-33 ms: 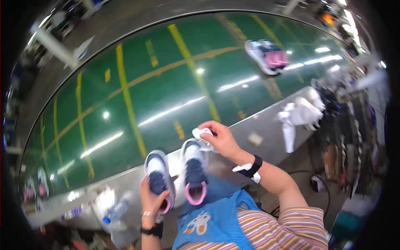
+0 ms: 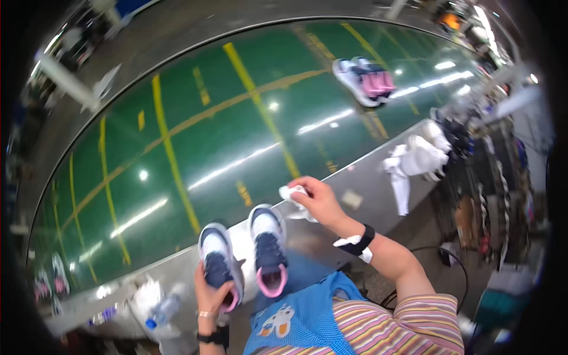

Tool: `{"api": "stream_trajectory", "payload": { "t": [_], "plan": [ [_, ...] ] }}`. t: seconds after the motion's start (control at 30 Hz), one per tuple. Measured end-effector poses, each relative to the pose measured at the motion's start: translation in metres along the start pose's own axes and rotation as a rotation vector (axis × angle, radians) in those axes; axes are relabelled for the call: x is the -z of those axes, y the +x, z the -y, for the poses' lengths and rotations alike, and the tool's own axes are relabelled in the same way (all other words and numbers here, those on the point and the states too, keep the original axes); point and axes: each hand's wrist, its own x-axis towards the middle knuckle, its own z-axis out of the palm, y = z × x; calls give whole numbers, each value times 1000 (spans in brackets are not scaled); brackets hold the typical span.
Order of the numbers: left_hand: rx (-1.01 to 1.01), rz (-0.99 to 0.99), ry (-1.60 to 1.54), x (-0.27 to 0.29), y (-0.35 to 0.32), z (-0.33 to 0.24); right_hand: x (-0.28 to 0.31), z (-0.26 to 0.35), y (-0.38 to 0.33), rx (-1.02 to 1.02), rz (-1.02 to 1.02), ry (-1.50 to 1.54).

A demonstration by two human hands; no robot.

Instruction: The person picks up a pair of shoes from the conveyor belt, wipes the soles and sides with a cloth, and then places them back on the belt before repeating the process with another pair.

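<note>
Gripping the heel of the left sneaker (image 2: 218,260), the left hand (image 2: 212,296) is closed; the right hand (image 2: 319,201) clutches a white cloth (image 2: 294,195) just beyond the right sneaker (image 2: 267,247) on the bench (image 2: 331,231).

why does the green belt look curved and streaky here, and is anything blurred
Head view: the fisheye lens bows the green conveyor belt into an arc; the white streaks are overhead lights glaring off its glossy surface; the right hand with its white cloth looks slightly soft, and the far pair of shoes and dark rim blur.
</note>
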Motion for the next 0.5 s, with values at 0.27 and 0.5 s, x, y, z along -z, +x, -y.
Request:
{"api": "stream_trajectory", "payload": {
  "t": [0.27, 0.5],
  "plan": [
    [115, 203, -334, -17, -4, 10, 228, -103, -70, -34, -832, -123],
    [124, 165, -127, -36, -8, 11, 271, -135, -64, 48, -851, -870]
  ]
}}
